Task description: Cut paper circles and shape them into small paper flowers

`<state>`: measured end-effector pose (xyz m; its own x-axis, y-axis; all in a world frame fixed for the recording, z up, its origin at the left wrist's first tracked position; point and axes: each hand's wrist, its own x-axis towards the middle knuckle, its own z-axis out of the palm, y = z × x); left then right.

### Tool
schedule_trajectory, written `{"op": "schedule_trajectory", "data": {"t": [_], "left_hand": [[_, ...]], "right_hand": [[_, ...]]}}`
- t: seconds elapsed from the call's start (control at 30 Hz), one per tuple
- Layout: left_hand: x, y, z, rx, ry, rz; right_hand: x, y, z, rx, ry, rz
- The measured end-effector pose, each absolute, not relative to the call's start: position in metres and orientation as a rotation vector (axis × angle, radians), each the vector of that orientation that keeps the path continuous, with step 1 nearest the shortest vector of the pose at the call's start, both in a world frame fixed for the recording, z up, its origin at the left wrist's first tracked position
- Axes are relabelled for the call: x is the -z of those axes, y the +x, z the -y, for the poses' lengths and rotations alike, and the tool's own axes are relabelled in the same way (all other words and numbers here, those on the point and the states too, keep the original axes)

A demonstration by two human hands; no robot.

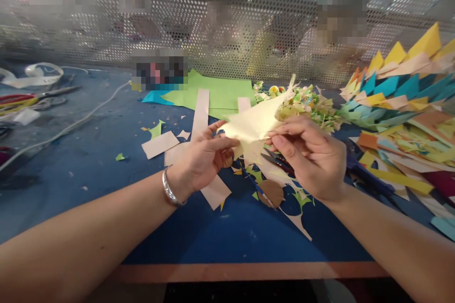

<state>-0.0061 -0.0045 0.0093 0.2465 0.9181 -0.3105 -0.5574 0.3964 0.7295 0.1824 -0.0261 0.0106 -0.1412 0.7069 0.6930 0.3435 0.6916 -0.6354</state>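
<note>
At frame centre, pale yellow paper (254,120) hung between left hand (199,158) and right hand (314,161), both nearly closed, pinching its edges; uneven pull could have torn it.

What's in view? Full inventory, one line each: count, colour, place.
held paper: one, pale yellow, between both hands
green paper: at least one sheet, green, table's far side
blue paper: one, blue, left of the green
strips: several, pale pink, mid-table
disc: one, brown, below held paper
scrap pile: many pieces, mixed, behind right hand
pointed papers: many, multicoloured, far right
scissors: count unclear, dark blades, by right hand
cord: one, white, left
table: one, blue, beneath everything
screen: one, grey, perforated, behind table
people: several, blurred, behind screen
bracelet: one, silver, left wrist
left hand: one, bare, at paper's left
right hand: one, bare, at paper's right
</note>
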Motion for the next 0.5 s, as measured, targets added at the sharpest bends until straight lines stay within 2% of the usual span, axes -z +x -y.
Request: {"op": "schedule_trajectory", "data": {"t": [0.17, 0.37, 0.5], "left_hand": [[-0.011, -0.013, -0.002, -1.219, 0.574, -0.796], [-0.011, -0.016, -0.007, -1.192, 0.668, -0.869], [-0.016, -0.023, -0.007, -1.124, 0.577, -0.736]], "right_hand": [[-0.007, 0.184, 0.022, -0.499, -0.909, 1.717], [-0.007, 0.187, 0.02, -0.544, -0.864, 1.75], [-0.005, 0.189, 0.02, -0.574, -0.786, 1.761]]}}
